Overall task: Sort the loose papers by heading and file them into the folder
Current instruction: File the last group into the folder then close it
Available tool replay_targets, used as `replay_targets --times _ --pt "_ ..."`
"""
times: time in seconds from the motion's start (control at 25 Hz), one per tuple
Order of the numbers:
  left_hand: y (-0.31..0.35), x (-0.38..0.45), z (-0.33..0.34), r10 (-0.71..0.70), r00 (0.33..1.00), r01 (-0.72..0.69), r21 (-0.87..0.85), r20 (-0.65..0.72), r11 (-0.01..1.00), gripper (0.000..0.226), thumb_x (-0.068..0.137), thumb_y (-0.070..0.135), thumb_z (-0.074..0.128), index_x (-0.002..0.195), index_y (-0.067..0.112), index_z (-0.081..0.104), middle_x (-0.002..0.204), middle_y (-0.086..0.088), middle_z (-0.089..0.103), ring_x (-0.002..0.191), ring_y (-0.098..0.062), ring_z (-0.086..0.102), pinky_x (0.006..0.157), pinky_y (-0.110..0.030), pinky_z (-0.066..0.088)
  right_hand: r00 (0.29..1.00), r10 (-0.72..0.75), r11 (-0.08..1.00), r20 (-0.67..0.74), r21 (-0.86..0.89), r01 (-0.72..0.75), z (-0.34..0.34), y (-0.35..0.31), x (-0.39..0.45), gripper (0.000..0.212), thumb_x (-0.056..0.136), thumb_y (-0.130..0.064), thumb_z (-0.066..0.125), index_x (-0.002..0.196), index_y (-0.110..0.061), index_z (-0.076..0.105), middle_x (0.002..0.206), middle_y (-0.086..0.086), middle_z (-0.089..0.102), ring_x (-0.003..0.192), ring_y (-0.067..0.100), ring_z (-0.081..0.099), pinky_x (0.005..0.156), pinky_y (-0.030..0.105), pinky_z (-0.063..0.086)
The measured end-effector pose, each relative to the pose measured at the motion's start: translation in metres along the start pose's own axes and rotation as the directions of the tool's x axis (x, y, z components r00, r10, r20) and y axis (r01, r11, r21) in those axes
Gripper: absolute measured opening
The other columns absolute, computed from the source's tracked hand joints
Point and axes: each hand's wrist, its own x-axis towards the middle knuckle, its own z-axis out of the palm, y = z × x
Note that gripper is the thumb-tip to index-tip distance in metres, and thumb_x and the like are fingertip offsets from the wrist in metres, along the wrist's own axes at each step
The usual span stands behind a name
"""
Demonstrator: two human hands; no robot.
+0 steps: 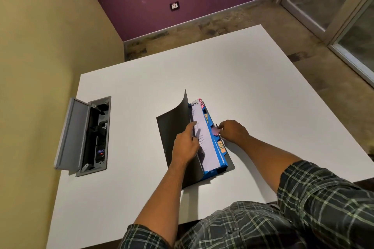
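Left hand holding black cover up, finger out. Right hand pinching pink tab at 3 o'clock of folder. Risk: cover flopping shut over paper; tab tearing.

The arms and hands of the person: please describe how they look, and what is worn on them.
Both forearms are bare. The left hand and right hand wear no gloves, and no watch or ring shows. The short sleeves are dark plaid crossed with pale green and white lines.

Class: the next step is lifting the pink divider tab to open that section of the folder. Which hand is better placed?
Right hand: it already pinches the pink tab; the left hand holds back the black cover.
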Motion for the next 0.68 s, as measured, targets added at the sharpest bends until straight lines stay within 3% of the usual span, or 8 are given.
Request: replay_targets --times 0.08,0.16,0.2,0.28,0.44,0.56,0.68 --pt "-0.002 0.001 0.003 0.006 1.0 -0.006 -0.074 -0.005 0.997 0.04 0.099 0.028 0.05 0.138 0.031 0.044 0.112 0.016 0.063 0.079 -0.002 0.068 0.062 -0.017 0.058 0.997 0.013 0.997 -0.07 0.08 -0.007 0.001 0.004 -0.004 0.038 0.094 -0.036 0.062 0.127 -0.017 0.065 0.127 0.008 0.065 0.113 0.029 0.063 0.093 0.039 0.052" --pt "-0.006 -0.001 0.004 0.006 0.999 -0.012 -0.16 -0.044 0.987 0.038 0.094 0.034 0.05 0.132 0.036 0.046 0.105 0.032 0.058 0.086 0.01 0.067 0.056 -0.013 0.055 0.979 -0.027 0.966 -0.203 0.245 0.078 0.007 0.005 -0.009 0.031 0.097 -0.04 0.059 0.123 -0.025 0.066 0.124 0.002 0.061 0.111 0.023 0.063 0.089 0.036 0.05" --pt "-0.009 -0.002 0.004 -0.004 0.998 -0.01 -0.192 -0.07 0.981 0.036 0.093 0.034 0.05 0.128 0.04 0.047 0.103 0.036 0.056 0.091 0.018 0.062 0.054 -0.01 0.053 0.966 -0.06 0.928 -0.25 0.342 0.146 0.009 0.003 -0.011 0.021 0.099 -0.044 0.055 0.105 -0.031 0.07 0.116 0.0 0.062 0.105 0.021 0.065 0.085 0.035 0.05" --pt "-0.013 -0.002 0.003 -0.044 0.994 0.019 -0.243 -0.098 0.97 0.034 0.094 0.027 0.052 0.122 0.045 0.049 0.104 0.037 0.056 0.093 0.02 0.06 0.057 -0.012 0.055 0.958 -0.137 0.875 -0.252 0.422 0.236 0.013 -0.002 -0.013 0.029 0.098 -0.049 0.057 0.074 -0.034 0.065 0.097 -0.001 0.063 0.091 0.019 0.066 0.078 0.036 0.051" --pt "-0.012 -0.001 0.009 -0.001 1.0 -0.003 -0.234 -0.018 0.972 0.041 0.093 0.029 0.054 0.131 0.044 0.047 0.107 0.038 0.057 0.091 0.01 0.067 0.064 -0.018 0.059 0.971 -0.164 0.946 -0.176 0.252 0.206 0.02 -0.008 -0.006 0.032 0.091 -0.041 0.07 0.083 -0.01 0.071 0.097 0.006 0.066 0.086 0.021 0.067 0.073 0.036 0.055" --pt "-0.006 0.005 0.023 0.061 0.998 -0.061 -0.036 0.013 0.997 0.047 0.095 0.025 0.052 0.139 0.039 0.046 0.128 0.019 0.061 0.105 -0.007 0.066 0.087 -0.026 0.058 0.97 -0.065 0.972 -0.236 0.207 0.116 0.023 -0.008 0.001 0.036 0.094 -0.045 0.064 0.095 -0.01 0.072 0.102 0.006 0.069 0.083 0.022 0.068 0.065 0.028 0.051" --pt "-0.003 0.015 0.043 0.027 0.999 -0.03 0.184 0.018 0.982 0.039 0.098 0.031 0.05 0.137 0.03 0.053 0.137 0.002 0.056 0.111 -0.016 0.062 0.096 -0.033 0.052 0.944 -0.034 0.996 -0.327 -0.092 0.003 0.022 0.001 0.006 0.034 0.097 -0.043 0.059 0.11 -0.016 0.073 0.107 0.005 0.067 0.093 0.023 0.063 0.076 0.032 0.051"
